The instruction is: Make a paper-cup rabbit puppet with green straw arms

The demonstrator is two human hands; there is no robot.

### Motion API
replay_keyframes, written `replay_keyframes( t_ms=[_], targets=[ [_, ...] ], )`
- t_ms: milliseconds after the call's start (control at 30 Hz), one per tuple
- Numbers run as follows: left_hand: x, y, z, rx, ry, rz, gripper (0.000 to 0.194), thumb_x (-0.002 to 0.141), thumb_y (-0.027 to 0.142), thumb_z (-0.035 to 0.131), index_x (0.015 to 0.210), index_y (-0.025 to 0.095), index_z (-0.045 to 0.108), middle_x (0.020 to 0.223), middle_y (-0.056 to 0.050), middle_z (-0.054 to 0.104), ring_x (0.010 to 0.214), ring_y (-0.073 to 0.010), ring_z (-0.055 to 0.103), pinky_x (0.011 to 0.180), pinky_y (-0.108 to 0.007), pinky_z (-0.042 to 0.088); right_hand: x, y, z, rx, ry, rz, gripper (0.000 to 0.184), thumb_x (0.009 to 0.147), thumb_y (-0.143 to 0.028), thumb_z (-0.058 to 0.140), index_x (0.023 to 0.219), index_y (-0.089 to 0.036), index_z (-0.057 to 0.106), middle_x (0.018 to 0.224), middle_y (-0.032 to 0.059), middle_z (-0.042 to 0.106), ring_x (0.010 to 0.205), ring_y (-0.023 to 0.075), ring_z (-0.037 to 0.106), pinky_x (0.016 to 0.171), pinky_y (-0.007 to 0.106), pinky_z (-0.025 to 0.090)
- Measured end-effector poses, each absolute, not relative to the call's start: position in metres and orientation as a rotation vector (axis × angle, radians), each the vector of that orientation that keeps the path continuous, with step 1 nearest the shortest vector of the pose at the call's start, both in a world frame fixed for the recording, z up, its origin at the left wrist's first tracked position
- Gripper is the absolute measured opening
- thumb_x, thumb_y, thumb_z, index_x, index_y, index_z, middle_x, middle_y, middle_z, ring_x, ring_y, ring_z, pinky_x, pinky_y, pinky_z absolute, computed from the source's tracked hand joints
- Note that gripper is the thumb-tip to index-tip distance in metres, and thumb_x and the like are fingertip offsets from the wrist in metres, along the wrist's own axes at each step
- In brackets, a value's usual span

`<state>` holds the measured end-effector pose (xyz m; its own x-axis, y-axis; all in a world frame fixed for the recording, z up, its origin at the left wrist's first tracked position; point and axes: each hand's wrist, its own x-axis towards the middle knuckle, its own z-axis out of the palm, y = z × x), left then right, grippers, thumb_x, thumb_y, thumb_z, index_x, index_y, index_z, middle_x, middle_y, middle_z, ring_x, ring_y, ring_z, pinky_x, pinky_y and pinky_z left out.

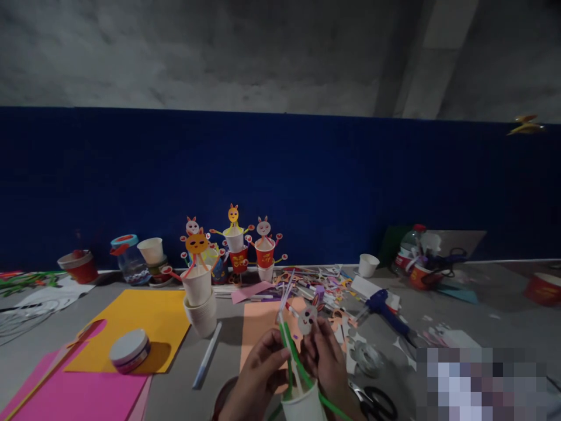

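Observation:
A white paper cup (304, 406) stands at the bottom edge, with a pale straw (294, 367) and bent green pipe cleaners (289, 336) rising from it. My left hand (263, 365) is closed around the straw and the green strands just above the rim. On the other side, my right hand (328, 358) pinches a round grey-white paper rabbit face (307, 319) with pink-lined ears, held close to the straw's top. The cup's lower part is out of frame.
Finished rabbit-faced cup figures (197, 275) stand behind to the left. A blue glue gun (383, 310), black scissors (377, 403) and a tape roll (368, 356) lie to the right. Yellow paper (164, 316), a white-lidded jar (130, 349) and a marker (207, 355) lie left.

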<state>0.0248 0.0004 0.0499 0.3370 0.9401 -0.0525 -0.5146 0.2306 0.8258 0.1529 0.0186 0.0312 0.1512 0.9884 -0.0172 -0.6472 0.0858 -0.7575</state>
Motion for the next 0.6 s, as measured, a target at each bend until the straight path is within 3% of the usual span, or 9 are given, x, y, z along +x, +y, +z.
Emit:
replay_keyframes(
  t_ms=[167,433,600],
  targets=[
    [0.027,-0.003,0.05,0.797,0.654,1.116,0.009,0.082,0.021,0.075,0.088,0.02,0.068,0.086,-0.001,0.069,0.078,-0.0161,0.068,0.071,-0.025,0.052,0.149,0.014,0.034,-0.714,-0.589,1.316,0.052,0.064,-0.067,0.081,0.074,-0.026,0.05,0.044,-0.0133,0.04,0.033,0.0057,0.029,0.034,0.016,0.025],
    [0.03,0.001,0.042,0.656,0.506,1.096,0.015,0.081,0.018,0.076,0.095,0.02,0.073,0.085,-0.003,0.073,0.075,-0.0159,0.07,0.072,-0.025,0.052,0.152,0.018,0.027,-0.723,-0.638,1.331,0.058,0.066,-0.07,0.078,0.058,-0.023,0.045,0.043,-0.01,0.039,0.037,0.0073,0.033,0.037,0.019,0.029],
    [0.03,-0.001,0.045,0.738,0.544,1.149,0.018,0.077,0.02,0.08,0.095,0.02,0.076,0.086,-0.003,0.074,0.079,-0.0167,0.069,0.074,-0.024,0.053,0.158,0.019,0.014,-0.751,-0.71,1.33,0.047,0.075,-0.066,0.074,0.066,-0.024,0.056,0.047,-0.0079,0.045,0.039,0.0099,0.04,0.039,0.022,0.035]
  ],
)
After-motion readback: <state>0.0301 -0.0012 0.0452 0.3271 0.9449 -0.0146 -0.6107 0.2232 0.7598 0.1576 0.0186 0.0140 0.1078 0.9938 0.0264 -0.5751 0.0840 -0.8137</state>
